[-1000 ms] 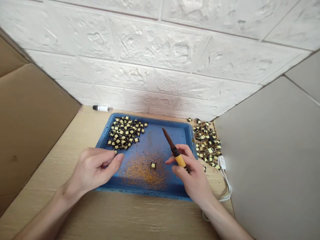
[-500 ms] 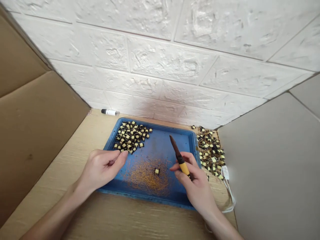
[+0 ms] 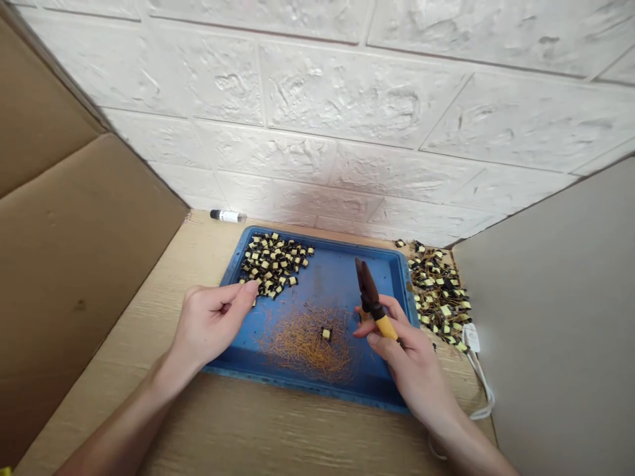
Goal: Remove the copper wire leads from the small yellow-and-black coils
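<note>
My right hand (image 3: 409, 347) is closed round the yellow-and-black handles of a pair of pliers (image 3: 370, 287), whose dark jaws point up and away over the blue tray (image 3: 342, 264). My left hand (image 3: 211, 324) is pinched, thumb against forefinger, at the near edge of a pile of small black-and-yellow coil components (image 3: 272, 261) in the tray's far left corner. Whatever its fingertips hold, if anything, is hidden. Between the hands, one single component (image 3: 326, 334) lies on a heap of cut copper-coloured wire bits (image 3: 302, 347).
Right of the tray, more components with long wires (image 3: 439, 297) lie heaped on the wooden table (image 3: 248, 423). A white cable (image 3: 483, 390) runs beside them. A small black-capped bottle (image 3: 228, 216) lies at the back left. Cardboard (image 3: 99, 244), a white brick-patterned wall (image 3: 322, 86) and a grey panel (image 3: 560, 297) enclose the space.
The view has shifted, so the scene sits further right. In my right hand the pliers have turned, and both jaws now show. My left hand stays pinched by the pile.
</note>
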{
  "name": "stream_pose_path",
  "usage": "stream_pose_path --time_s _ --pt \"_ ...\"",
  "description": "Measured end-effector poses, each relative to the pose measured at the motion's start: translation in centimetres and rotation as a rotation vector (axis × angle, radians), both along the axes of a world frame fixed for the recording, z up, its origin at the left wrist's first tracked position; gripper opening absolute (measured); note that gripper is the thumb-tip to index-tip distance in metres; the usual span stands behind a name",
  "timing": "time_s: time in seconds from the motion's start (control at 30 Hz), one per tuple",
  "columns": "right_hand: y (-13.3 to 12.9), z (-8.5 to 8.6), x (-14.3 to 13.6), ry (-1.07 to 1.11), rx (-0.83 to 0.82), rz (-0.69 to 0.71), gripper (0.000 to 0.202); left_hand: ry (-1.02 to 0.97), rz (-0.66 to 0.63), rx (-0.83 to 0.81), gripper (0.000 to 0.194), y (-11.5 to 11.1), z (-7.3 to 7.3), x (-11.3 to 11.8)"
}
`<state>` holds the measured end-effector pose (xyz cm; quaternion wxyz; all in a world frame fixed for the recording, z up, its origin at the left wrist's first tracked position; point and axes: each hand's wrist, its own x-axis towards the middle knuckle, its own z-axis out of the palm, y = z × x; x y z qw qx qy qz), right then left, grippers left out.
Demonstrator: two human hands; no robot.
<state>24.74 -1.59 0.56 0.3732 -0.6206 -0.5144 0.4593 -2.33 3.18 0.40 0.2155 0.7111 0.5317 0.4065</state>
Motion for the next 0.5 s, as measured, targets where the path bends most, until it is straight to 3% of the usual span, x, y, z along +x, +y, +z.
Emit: stream_pose_path --time_s 0.5 --pt "-0.17 -1.0 0.2 0.068 0.001 -0.039 0.02 -0.054 0.076 -0.083 0.05 0.14 0.11 0.09"
